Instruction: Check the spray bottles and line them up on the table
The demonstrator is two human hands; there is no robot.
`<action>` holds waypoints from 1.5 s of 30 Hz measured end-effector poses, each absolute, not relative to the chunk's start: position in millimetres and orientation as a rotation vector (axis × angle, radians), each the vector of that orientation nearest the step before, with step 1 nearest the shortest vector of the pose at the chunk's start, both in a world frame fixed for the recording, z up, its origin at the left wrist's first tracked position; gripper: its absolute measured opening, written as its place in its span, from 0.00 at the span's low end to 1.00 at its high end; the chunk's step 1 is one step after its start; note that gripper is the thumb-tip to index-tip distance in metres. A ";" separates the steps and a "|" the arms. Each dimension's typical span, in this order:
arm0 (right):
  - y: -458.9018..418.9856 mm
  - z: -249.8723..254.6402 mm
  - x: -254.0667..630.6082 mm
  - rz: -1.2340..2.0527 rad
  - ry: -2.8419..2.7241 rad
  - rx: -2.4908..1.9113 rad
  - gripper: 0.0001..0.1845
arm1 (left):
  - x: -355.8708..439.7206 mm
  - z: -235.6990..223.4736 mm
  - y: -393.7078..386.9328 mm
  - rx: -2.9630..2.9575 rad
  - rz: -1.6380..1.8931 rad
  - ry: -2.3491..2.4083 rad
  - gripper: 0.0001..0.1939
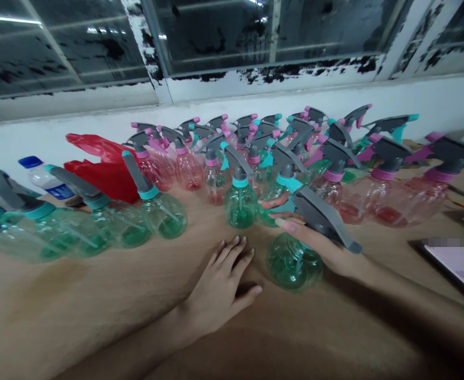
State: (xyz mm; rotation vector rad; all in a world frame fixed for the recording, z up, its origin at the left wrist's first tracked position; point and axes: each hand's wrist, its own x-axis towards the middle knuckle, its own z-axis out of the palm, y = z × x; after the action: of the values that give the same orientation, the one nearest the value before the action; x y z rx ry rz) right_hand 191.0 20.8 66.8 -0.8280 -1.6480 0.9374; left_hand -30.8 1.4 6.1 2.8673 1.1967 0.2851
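My right hand (314,240) is wrapped round the neck of a green spray bottle (295,261) with a grey trigger head, standing on the brown table (97,295). My left hand (219,287) lies flat on the table just left of that bottle, fingers stretched out and holding nothing. Behind them stand several green spray bottles (239,203) and pink spray bottles (378,198), all with grey triggers and teal or pink collars.
A red plastic bag (105,169) and a water bottle with a blue cap (44,179) sit at the back left. A dark tablet or tray (457,266) lies at the right edge. A white wall and windows run behind.
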 end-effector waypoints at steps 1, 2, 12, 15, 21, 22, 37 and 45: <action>21.1 66.3 191.5 0.943 -1.648 -0.828 0.10 | -31.0 5.8 1.5 2.865 0.293 1.200 0.30; 21.4 65.8 192.1 0.943 -1.650 -0.835 0.10 | -31.3 5.4 1.6 2.865 0.300 1.203 0.30; 21.5 65.3 193.4 0.907 -1.687 -0.866 0.09 | -31.5 5.7 1.7 2.864 0.306 1.196 0.30; 22.4 65.0 193.3 0.911 -1.690 -0.869 0.08 | -31.4 5.9 1.1 2.868 0.307 1.192 0.30; 24.9 64.2 194.3 0.888 -1.705 -0.901 0.08 | -30.9 6.0 1.0 2.873 0.287 1.191 0.30; 25.3 64.3 194.4 0.884 -1.709 -0.911 0.09 | -30.8 5.9 1.2 2.870 0.287 1.193 0.30; 25.3 64.0 192.8 0.897 -1.678 -0.896 0.09 | -31.1 8.1 0.7 2.848 0.293 1.196 0.30; 23.6 64.3 193.5 0.935 -1.682 -0.900 0.09 | -30.8 6.9 1.2 2.838 0.310 1.202 0.30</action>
State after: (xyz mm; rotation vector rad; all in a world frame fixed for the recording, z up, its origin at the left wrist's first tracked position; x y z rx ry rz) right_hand 193.5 23.6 64.3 -0.9004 -1.6820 0.9346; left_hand -30.8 1.2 6.9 2.8378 1.2022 0.3098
